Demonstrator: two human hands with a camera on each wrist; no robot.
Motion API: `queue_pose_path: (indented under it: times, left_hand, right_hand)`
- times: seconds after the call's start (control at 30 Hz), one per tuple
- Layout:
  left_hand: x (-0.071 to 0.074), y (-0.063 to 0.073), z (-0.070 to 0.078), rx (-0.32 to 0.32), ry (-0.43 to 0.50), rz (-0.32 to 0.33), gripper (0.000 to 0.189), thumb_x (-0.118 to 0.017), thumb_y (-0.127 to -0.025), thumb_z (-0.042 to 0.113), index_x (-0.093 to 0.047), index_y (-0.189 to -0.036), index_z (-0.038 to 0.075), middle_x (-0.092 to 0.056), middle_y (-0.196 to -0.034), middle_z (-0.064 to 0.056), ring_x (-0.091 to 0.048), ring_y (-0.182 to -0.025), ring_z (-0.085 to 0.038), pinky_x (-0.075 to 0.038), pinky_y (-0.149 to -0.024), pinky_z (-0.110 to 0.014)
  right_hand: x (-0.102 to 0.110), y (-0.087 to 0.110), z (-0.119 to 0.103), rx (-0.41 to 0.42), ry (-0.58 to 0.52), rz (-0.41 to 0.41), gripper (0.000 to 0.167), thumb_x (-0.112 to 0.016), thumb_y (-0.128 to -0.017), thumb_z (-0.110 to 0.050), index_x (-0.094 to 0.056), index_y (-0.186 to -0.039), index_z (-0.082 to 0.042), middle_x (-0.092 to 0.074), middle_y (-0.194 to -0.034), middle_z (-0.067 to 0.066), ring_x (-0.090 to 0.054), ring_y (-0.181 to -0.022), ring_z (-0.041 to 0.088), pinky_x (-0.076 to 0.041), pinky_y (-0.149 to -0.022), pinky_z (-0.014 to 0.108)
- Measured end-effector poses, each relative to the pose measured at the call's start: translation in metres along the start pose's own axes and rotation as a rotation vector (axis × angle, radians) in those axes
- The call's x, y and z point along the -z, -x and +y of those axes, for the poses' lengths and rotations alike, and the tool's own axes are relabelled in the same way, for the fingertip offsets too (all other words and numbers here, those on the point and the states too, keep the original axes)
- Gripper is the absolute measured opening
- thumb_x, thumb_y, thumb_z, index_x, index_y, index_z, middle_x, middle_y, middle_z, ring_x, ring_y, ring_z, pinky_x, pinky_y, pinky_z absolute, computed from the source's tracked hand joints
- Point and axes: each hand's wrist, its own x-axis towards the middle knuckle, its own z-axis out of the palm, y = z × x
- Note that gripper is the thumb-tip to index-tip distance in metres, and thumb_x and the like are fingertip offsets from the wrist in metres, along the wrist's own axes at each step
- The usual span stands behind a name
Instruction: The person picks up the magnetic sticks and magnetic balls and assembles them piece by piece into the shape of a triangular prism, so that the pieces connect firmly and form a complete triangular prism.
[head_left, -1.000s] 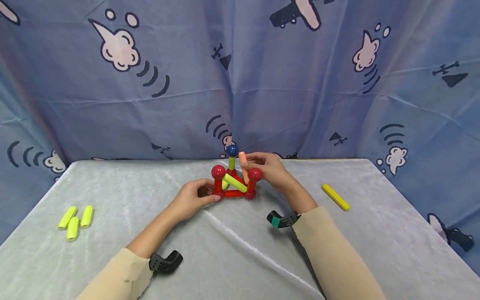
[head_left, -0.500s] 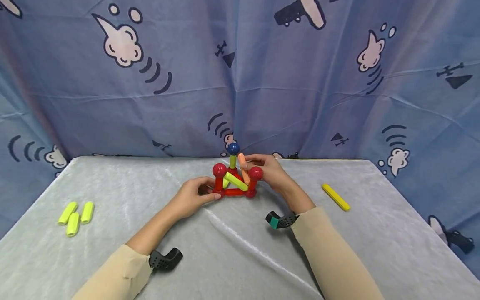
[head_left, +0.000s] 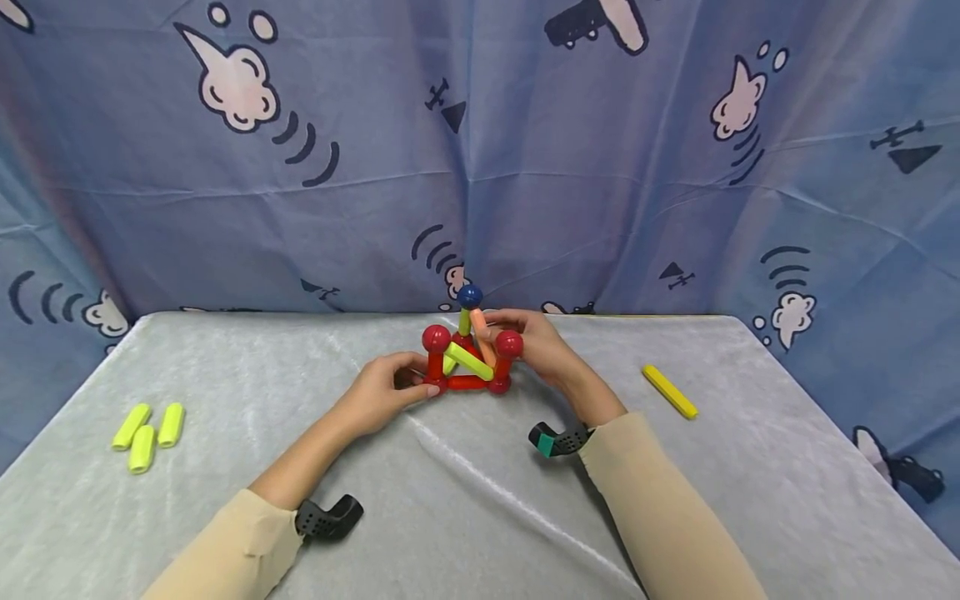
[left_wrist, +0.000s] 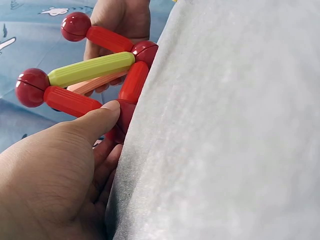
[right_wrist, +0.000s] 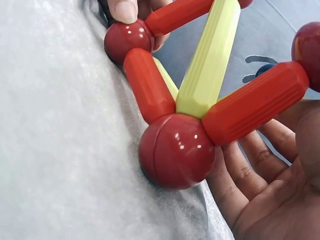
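Note:
A small frame of red balls and red rods (head_left: 468, 382) stands on the table, with slanted yellow-green rods (left_wrist: 92, 69) bracing it. My left hand (head_left: 386, 392) pinches the red ball (right_wrist: 127, 44) at its near left bottom corner. At the frame's far side my right hand (head_left: 538, 343) holds an orange rod (head_left: 478, 321) between thumb and fingers. This rod leans with its upper end at the blue ball (head_left: 469, 297), which tops a short yellow-green post. Whether they touch I cannot tell. The right wrist view hides the orange rod behind the near right red ball (right_wrist: 177, 151).
Several loose yellow-green rods (head_left: 142, 450) lie together on the left of the grey-covered table (head_left: 300, 354). On the right lies one longer yellow rod (head_left: 670, 392). A blue patterned curtain (head_left: 360, 158) hangs behind the far edge.
The orange rod's upper end has shifted left, up to the blue ball, as my right hand tilted it. My left hand keeps its hold on the corner ball.

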Motion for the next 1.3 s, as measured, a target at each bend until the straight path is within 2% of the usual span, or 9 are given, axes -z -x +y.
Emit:
queue_pose_path:
  times: [0.27,0.43,0.53,0.73,0.87,1.0,1.13,1.2,1.3]
  left_hand:
    - [0.0,-0.001,0.002,-0.009,-0.005,0.002,0.035,-0.078,-0.09,0.023,-0.069,-0.119,0.006,-0.073,-0.112,-0.008,-0.067,-0.096,-0.017,-0.055,-0.09,-0.035]
    - [-0.001,-0.001,0.002,-0.012,-0.001,0.007,0.035,-0.078,-0.09,0.022,-0.069,-0.12,0.006,-0.073,-0.111,-0.008,-0.067,-0.095,-0.017,-0.055,-0.09,-0.035]
    - [-0.001,-0.001,0.002,-0.013,-0.004,0.005,0.034,-0.077,-0.09,0.022,-0.069,-0.119,0.007,-0.073,-0.11,-0.007,-0.066,-0.094,-0.016,-0.055,-0.089,-0.034]
    - [-0.003,-0.001,0.002,-0.038,-0.002,0.002,0.034,-0.079,-0.088,0.023,-0.071,-0.116,0.006,-0.074,-0.107,-0.006,-0.067,-0.093,-0.015,-0.055,-0.085,-0.03]
    - [-0.004,0.001,0.003,-0.089,-0.005,0.006,0.031,-0.082,-0.084,0.023,-0.073,-0.109,0.007,-0.075,-0.099,-0.004,-0.067,-0.088,-0.013,-0.056,-0.082,-0.028]
    - [-0.004,0.005,0.006,-0.15,-0.024,-0.036,0.022,-0.082,-0.085,0.024,-0.076,-0.103,0.014,-0.074,-0.094,0.002,-0.065,-0.086,-0.01,-0.056,-0.082,-0.027]
    - [-0.004,0.01,0.011,-0.199,-0.087,-0.088,0.016,-0.08,-0.087,0.027,-0.076,-0.1,0.019,-0.074,-0.096,0.007,-0.064,-0.089,-0.009,-0.055,-0.085,-0.029]
    - [-0.005,0.012,0.014,-0.219,-0.117,-0.098,0.015,-0.079,-0.088,0.028,-0.076,-0.1,0.019,-0.073,-0.096,0.007,-0.064,-0.09,-0.009,-0.055,-0.086,-0.03]
    - [-0.006,0.012,0.018,-0.233,-0.129,-0.104,0.016,-0.079,-0.088,0.028,-0.076,-0.101,0.019,-0.073,-0.096,0.008,-0.064,-0.091,-0.009,-0.055,-0.087,-0.03]
  right_hand:
    - [0.003,0.0,0.004,0.002,0.011,0.002,0.041,-0.065,-0.099,-0.022,-0.062,-0.137,-0.008,-0.061,-0.138,0.014,-0.059,-0.115,0.025,-0.054,-0.088,0.024]
    - [0.005,-0.001,0.006,0.017,0.027,-0.002,0.04,-0.065,-0.099,-0.023,-0.062,-0.136,-0.008,-0.061,-0.138,0.013,-0.058,-0.117,0.026,-0.054,-0.093,0.028]
    - [0.007,0.001,0.008,0.007,0.089,-0.016,0.043,-0.068,-0.097,-0.026,-0.063,-0.136,-0.009,-0.061,-0.137,0.013,-0.057,-0.119,0.026,-0.051,-0.095,0.03]
    - [0.012,0.006,0.012,-0.002,0.174,-0.04,0.036,-0.073,-0.093,-0.026,-0.071,-0.121,-0.003,-0.068,-0.119,0.015,-0.061,-0.103,0.024,-0.054,-0.078,0.028]
    - [0.008,0.006,0.014,0.008,0.166,0.03,0.038,-0.075,-0.091,-0.031,-0.074,-0.116,-0.003,-0.072,-0.115,0.014,-0.064,-0.1,0.022,-0.057,-0.078,0.028]
    - [0.005,0.004,0.018,-0.046,0.081,0.09,0.041,-0.07,-0.095,-0.035,-0.072,-0.121,-0.003,-0.071,-0.119,0.015,-0.065,-0.103,0.022,-0.06,-0.088,0.032]
    - [0.014,0.007,0.019,-0.074,-0.031,-0.03,0.041,-0.053,-0.105,-0.028,-0.063,-0.132,0.001,-0.065,-0.127,0.018,-0.067,-0.105,0.018,-0.058,-0.097,0.035]
    - [0.02,0.009,0.019,-0.058,-0.06,-0.106,0.039,-0.046,-0.107,-0.02,-0.059,-0.136,0.003,-0.062,-0.132,0.019,-0.067,-0.105,0.015,-0.058,-0.098,0.035]
    - [0.024,0.011,0.02,-0.038,-0.057,-0.138,0.038,-0.047,-0.105,-0.011,-0.057,-0.138,0.004,-0.059,-0.139,0.021,-0.066,-0.108,0.014,-0.057,-0.098,0.034]
